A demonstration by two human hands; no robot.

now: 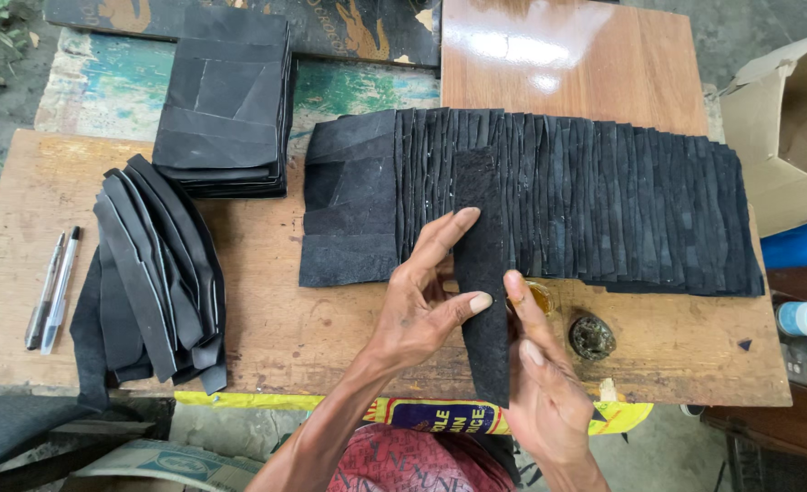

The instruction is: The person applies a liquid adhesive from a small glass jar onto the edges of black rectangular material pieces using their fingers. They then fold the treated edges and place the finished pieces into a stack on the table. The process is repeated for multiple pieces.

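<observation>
A long black leather strip (pixel 482 273) is held upright over the front of the worktop (pixel 276 319), pinched between the left hand (pixel 421 305) and the right hand (pixel 544 383). Behind it, a long fanned row of strips (pixel 585 200) lies overlapped. One squared stack (pixel 226 100) and a curved pile (pixel 157 273) sit apart at the left, seemingly sorted. A small round tin (pixel 592 336), possibly glue, stands just beside the right hand. Two pens (pixel 52 290) lie at the left edge.
</observation>
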